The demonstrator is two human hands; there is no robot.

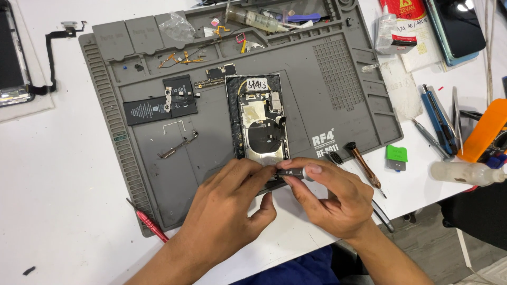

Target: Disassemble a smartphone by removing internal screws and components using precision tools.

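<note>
On the white table (63, 211), both hands are pinching a thin, slippery screwdriver (293, 172) over the fragile opened phone (259, 124): left hand (229, 203), right hand (327, 198).

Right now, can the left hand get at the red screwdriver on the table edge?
Probably yes. The red screwdriver lies uncovered beside the mat, close to the left forearm, with nothing on top of it. But the left hand is busy steadying the phone, so it must let go first.

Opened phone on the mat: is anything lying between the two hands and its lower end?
Nothing visible does. Both the left hand and right hand are already at the lower end of the opened phone, the right fingers holding a small screwdriver there.
</note>
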